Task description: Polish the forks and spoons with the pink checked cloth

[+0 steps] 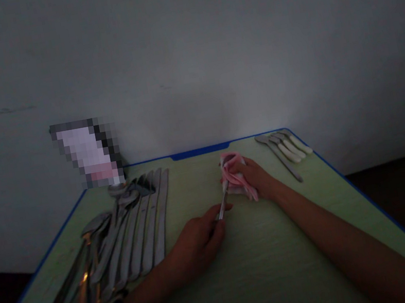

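My left hand (202, 240) is closed around the slim metal handle of a piece of cutlery (224, 200), which slants up and away from me above the middle of the table. Its far end disappears into a folded pink cloth (240, 182), so I cannot make out its kind. The fingers of my right hand (254, 173) are wrapped round this cloth and press it about the cutlery. A dark band circles my left wrist.
Several knives (153, 228) and spoons (95, 223) lie heaped on the left of the green table (285, 267). White-handled cutlery (288, 149) and a metal piece (282, 157) lie at the far right. A pixelated phone-like object (87, 153) leans against the back wall (186, 60).
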A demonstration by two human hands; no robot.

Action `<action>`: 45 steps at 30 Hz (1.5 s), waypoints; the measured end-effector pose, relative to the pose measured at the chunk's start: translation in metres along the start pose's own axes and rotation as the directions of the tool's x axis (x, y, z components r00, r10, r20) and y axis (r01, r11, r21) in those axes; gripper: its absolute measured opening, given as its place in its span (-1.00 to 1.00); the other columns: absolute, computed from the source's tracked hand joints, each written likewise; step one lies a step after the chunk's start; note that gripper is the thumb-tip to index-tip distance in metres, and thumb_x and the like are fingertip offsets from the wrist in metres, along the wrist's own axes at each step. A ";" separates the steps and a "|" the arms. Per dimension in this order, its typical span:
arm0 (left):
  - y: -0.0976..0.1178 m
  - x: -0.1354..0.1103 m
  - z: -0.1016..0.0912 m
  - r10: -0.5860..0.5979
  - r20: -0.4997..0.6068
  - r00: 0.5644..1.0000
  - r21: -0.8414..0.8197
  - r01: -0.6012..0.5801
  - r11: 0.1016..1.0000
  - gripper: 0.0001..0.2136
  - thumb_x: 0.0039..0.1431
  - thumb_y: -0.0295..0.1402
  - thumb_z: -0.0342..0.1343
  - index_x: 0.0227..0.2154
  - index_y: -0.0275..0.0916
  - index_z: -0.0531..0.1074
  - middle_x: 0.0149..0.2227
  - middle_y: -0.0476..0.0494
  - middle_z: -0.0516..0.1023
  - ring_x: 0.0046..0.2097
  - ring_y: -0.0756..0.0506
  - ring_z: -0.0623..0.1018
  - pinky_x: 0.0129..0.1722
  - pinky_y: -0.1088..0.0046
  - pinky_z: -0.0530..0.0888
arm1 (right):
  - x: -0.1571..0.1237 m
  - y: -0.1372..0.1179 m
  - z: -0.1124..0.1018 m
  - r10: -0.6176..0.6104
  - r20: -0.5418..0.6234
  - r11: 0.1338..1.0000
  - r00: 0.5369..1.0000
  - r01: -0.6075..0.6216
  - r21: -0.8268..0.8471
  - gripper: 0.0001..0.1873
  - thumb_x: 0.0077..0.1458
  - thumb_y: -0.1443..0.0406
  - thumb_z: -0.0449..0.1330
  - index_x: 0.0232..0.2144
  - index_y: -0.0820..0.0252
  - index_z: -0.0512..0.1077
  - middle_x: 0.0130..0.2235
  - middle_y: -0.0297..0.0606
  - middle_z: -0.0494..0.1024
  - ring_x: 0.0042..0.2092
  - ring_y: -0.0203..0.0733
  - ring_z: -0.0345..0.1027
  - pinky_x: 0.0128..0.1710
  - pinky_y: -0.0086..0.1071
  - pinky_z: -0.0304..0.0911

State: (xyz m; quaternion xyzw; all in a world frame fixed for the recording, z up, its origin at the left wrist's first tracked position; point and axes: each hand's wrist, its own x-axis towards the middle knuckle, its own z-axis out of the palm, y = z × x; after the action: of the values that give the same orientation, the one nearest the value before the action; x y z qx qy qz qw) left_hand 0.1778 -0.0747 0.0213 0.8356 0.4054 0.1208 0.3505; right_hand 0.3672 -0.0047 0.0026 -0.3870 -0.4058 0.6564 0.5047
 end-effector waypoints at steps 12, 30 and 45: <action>0.006 0.001 -0.005 -0.003 0.021 1.000 -0.014 0.003 1.000 -0.63 0.25 -0.32 -0.23 0.07 -0.30 0.21 -0.63 0.13 0.20 -0.59 0.04 0.26 -0.58 0.58 0.16 | 0.001 0.001 0.001 0.005 -0.017 1.000 1.000 -0.005 -0.001 -0.72 -0.19 0.34 0.14 -0.30 0.20 0.38 -0.51 -0.35 0.49 -0.45 -0.21 0.41 -0.42 -0.32 0.36; 0.007 0.001 -0.004 -0.015 0.024 1.000 -0.004 0.015 1.000 -0.62 0.25 -0.32 -0.23 0.07 -0.32 0.21 -0.63 0.13 0.19 -0.59 0.03 0.25 -0.56 0.57 0.16 | 0.002 0.003 -0.001 -0.020 -0.011 1.000 1.000 0.019 -0.023 -0.76 -0.20 0.31 0.14 -0.35 0.19 0.39 -0.50 -0.36 0.48 -0.46 -0.22 0.39 -0.44 -0.33 0.35; 0.004 0.002 -0.003 -0.012 0.009 1.000 0.008 0.012 1.000 -0.62 0.24 -0.33 -0.22 0.07 -0.31 0.23 -0.63 0.12 0.23 -0.58 0.03 0.28 -0.56 0.57 0.17 | 0.006 0.006 -0.003 -0.050 -0.037 0.997 0.998 0.047 -0.055 -0.79 -0.19 0.33 0.16 -0.38 0.21 0.42 -0.49 -0.35 0.49 -0.47 -0.25 0.40 -0.44 -0.37 0.34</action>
State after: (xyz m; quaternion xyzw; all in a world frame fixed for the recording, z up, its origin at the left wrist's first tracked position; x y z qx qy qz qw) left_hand 0.1802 -0.0738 0.0261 0.8351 0.4091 0.1132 0.3498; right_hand 0.3673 0.0003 -0.0046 -0.4031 -0.4231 0.6251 0.5174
